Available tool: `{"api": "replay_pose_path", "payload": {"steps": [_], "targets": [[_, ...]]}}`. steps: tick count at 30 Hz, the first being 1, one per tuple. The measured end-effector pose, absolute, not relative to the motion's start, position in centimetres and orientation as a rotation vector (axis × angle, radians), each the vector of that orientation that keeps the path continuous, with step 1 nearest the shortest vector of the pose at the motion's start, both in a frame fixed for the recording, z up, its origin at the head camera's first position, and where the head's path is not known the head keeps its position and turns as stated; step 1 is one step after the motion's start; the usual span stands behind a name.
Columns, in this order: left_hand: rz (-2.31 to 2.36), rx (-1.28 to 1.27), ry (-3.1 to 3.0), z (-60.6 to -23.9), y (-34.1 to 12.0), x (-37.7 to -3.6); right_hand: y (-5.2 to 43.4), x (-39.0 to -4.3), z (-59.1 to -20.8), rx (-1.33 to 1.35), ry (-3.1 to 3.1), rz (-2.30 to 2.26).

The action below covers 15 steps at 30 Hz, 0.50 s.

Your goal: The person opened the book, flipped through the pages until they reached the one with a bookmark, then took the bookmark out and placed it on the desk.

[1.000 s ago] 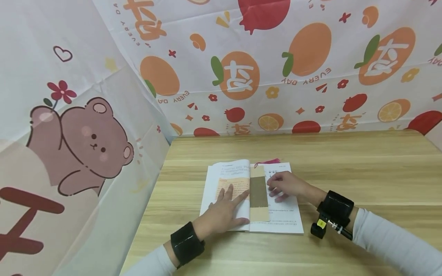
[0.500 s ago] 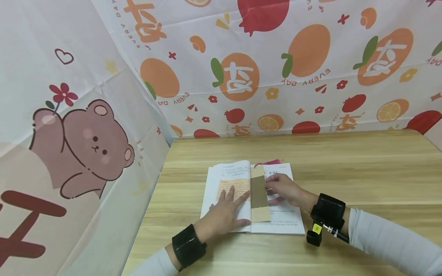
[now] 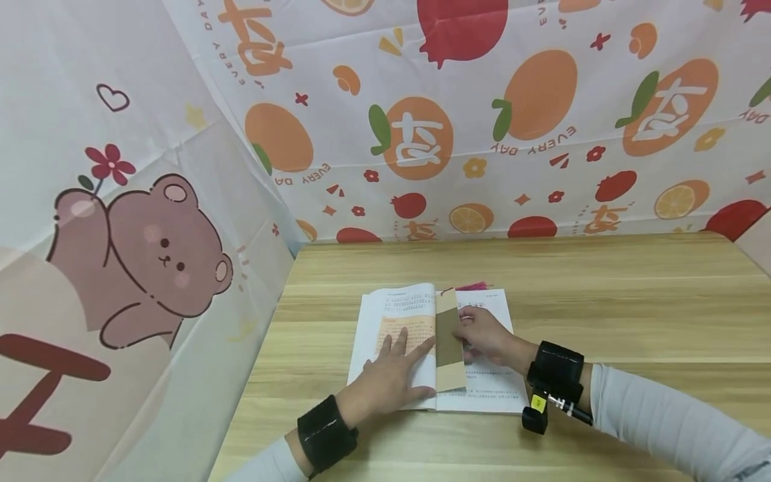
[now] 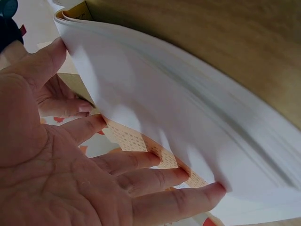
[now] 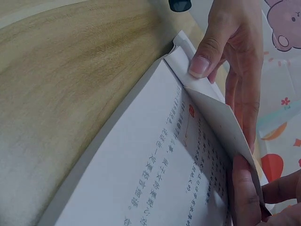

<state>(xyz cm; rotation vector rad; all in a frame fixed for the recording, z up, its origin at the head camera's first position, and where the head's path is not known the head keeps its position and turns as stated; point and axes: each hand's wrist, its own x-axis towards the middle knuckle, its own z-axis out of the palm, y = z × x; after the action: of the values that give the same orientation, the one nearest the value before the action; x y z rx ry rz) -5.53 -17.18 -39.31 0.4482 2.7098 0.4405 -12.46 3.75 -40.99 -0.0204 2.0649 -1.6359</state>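
Note:
An open book (image 3: 490,396) lies on the wooden table (image 3: 632,301). A brown bookmark (image 3: 447,335) with a pink tassel (image 3: 473,286) stands along the book's gutter. My left hand (image 3: 391,375) rests flat on the left page with fingers spread; in the left wrist view the left hand (image 4: 70,179) presses the pages (image 4: 178,108). My right hand (image 3: 484,335) pinches the bookmark's right edge, which is raised off the right page. In the right wrist view the right thumb (image 5: 244,193) sits against the lifted sheet (image 5: 216,113) above the printed page (image 5: 155,179).
Printed cloth with fruit (image 3: 482,120) hangs behind the table, and a bear-print cloth (image 3: 138,254) hangs on the left. Bare wood (image 3: 650,321) stretches to the right of the book and at the back. Each wrist carries a black strap.
My right hand slid left across the right page to the bookmark and lifted its right edge, tipping it toward the left page. The left hand stayed put.

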Motion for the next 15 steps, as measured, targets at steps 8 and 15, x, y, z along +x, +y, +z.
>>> {"api": "replay_pose_path", "payload": {"steps": [8, 15], "targets": [[0.435, 0.442, 2.705, -39.6, -16.5, -5.8, 6.3, -13.1, -40.6, -0.027, 2.090, -1.644], [0.458, 0.427, 2.713, -39.5, -16.8, -5.6, 10.3, -14.5, -40.4, -0.028, 2.078, -1.656]]}}
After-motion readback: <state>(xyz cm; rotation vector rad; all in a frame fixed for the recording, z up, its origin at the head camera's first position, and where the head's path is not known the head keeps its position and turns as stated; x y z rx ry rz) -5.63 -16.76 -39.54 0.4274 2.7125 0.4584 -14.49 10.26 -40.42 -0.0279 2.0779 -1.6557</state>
